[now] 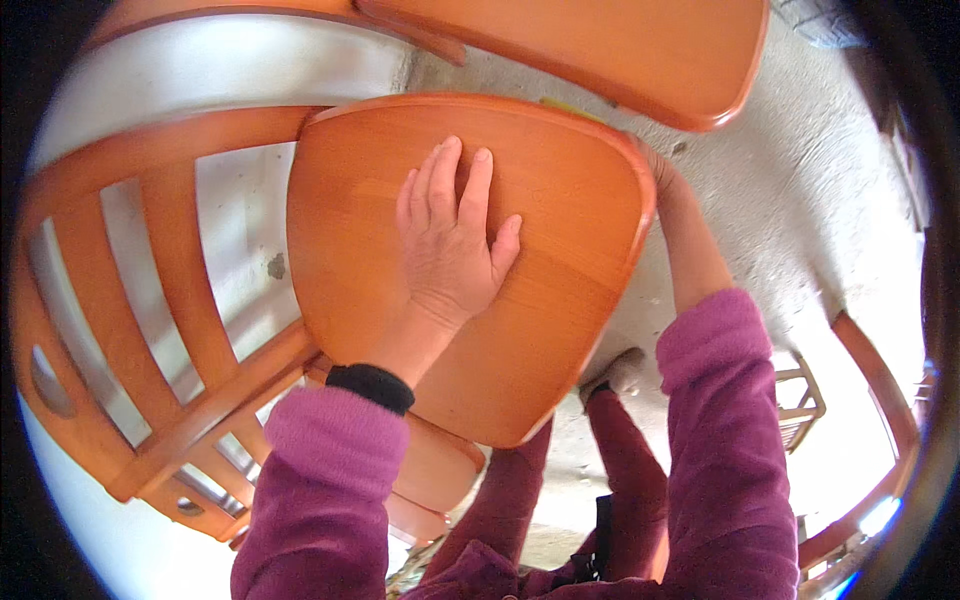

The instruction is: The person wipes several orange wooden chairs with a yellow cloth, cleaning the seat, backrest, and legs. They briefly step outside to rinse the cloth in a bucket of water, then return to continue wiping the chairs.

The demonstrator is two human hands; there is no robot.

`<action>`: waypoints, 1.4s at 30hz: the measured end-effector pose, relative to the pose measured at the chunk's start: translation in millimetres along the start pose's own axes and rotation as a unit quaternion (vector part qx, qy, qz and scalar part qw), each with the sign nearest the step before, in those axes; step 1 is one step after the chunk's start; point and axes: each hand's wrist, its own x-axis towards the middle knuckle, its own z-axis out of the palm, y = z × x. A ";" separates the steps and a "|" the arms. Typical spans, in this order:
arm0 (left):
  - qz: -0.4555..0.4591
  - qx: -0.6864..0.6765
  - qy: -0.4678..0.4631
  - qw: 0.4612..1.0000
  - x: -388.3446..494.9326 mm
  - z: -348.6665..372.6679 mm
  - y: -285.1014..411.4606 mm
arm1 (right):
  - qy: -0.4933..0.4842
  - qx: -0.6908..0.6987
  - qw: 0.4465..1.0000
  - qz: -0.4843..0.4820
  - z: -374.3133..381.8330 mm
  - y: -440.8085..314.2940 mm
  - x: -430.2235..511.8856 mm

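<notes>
Before me is a wooden chair with an orange-brown varnished seat (540, 300) and a slatted backrest (169, 247) extending to the left. My left hand (454, 232) lies palm down on the seat, its thumb and index finger spread and the other fingers close together. Nothing is held in it. A black band (371, 388) circles that wrist. At the seat's right edge is my right hand (651, 163), its fingers hidden beneath or behind the rim, so its grip cannot be made out.
Another orange-brown wooden seat (637, 52) lies just beyond the chair. Below the backrest, more chair parts (435, 465) are stacked or close together. A light-coloured slatted stool or rack (799, 405) stands at right on the rough concrete floor (757, 195). My shoe (619, 371) is under the seat's right side.
</notes>
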 end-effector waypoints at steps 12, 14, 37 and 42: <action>-0.022 0.019 0.026 0.999 -0.1 -7.0 6.7 | 0.257 0.482 0.825 0.141 67.2 -104.2 -185.8; -0.046 0.054 0.002 0.998 -2.7 -12.5 16.7 | 0.236 0.441 0.839 0.215 92.0 -100.8 -238.9; -0.335 0.147 0.300 0.881 -96.3 -502.7 -138.9 | 0.152 0.171 0.938 0.259 117.2 -375.2 -225.5; -0.431 0.139 0.177 0.874 -55.8 -484.8 -159.5 | 0.061 0.147 0.949 0.273 87.7 -380.0 -197.0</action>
